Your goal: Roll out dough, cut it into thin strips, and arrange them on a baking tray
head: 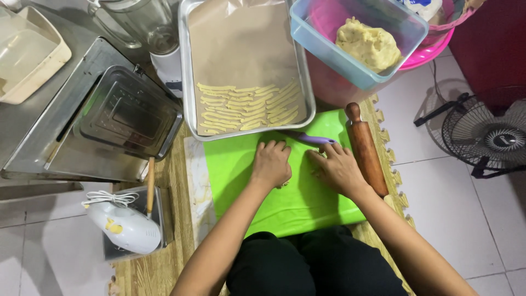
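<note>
Roughly a third done, judging by the tray: the lined baking tray [189, 82] at 12 o'clock has dough strips [249, 107] filling only its near end, rest of the paper bare. Big dough lump [368, 44] unused in the blue tub [307, 27] at 1 o'clock. Both hands flat, palms down on the green mat [230, 181]: left hand [271, 163] with fingers curled over a small dough piece at its heel, right hand [337, 167] fingers spread; can't tell what's under it. Rolling pin [366, 149] lies at 3 o'clock, purple knife [309, 138] just past the fingertips.
</note>
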